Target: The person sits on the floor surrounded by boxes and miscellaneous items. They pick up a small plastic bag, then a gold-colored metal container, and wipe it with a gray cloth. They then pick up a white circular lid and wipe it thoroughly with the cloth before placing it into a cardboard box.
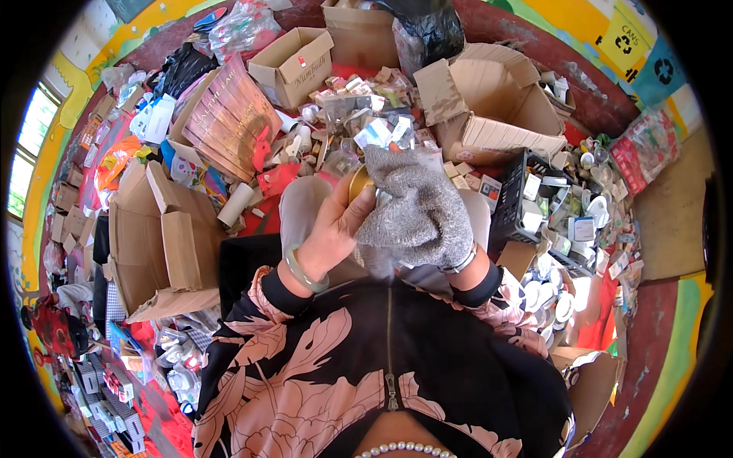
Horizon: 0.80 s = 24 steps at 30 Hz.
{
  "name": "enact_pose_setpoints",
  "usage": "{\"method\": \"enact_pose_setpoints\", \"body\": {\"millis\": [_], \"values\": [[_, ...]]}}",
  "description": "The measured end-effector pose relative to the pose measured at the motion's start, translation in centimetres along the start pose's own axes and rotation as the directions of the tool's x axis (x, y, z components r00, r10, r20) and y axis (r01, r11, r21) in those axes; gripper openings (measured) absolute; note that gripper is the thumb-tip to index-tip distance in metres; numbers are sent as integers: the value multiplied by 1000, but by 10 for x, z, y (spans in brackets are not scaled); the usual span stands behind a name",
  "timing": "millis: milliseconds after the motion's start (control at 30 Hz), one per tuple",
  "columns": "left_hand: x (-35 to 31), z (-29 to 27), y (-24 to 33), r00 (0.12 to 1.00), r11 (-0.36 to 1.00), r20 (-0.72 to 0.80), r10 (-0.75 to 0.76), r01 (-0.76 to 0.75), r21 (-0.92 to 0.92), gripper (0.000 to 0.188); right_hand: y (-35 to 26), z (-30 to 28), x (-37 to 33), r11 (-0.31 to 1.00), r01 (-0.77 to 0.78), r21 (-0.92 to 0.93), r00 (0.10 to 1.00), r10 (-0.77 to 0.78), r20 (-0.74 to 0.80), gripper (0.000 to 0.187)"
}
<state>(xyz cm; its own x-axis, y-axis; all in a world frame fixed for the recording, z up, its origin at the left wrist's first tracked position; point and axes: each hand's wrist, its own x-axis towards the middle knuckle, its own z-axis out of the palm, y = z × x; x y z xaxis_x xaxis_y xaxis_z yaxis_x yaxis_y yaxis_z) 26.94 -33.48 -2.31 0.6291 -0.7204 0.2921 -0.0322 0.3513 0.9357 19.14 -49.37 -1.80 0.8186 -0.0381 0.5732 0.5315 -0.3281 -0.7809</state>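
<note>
In front of my lap, my left hand [340, 217] is closed round a small gold-coloured round object [360, 182], perhaps a lid or tin. Its thumb lies across the near side, and a pale green bangle circles that wrist. Close against its right is a bunched grey knitted cloth [420, 206]. My right hand comes up under this cloth, which covers its fingers. Only the wrist, with a watch or bracelet [460, 260], shows below. Whether the cloth touches the gold object I cannot tell for certain.
An open cardboard box [164, 237] stands at my left, another large one [496, 103] at the far right. Ahead lies a heap of small boxes and packaging [359, 107]. To the right, a black plastic crate [515, 195] sits among piled white items. A pinkish box [231, 118] leans ahead-left.
</note>
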Motion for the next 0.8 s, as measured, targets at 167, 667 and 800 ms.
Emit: {"method": "enact_pose_setpoints", "body": {"millis": [167, 667, 800], "values": [[-8, -1, -25, 998, 999, -35, 51, -51, -2, 32, 7, 16, -18, 963, -178, 201, 980, 191, -50, 53], [8, 4, -21, 929, 911, -328, -170, 21, -412, 38, 24, -28, -14, 741, 77, 667, 818, 336, -467, 44], [-4, 21, -36, 940, 790, -223, 260, -74, 609, 37, -19, 8, 10, 723, -111, -682, 992, 35, -124, 34]]}}
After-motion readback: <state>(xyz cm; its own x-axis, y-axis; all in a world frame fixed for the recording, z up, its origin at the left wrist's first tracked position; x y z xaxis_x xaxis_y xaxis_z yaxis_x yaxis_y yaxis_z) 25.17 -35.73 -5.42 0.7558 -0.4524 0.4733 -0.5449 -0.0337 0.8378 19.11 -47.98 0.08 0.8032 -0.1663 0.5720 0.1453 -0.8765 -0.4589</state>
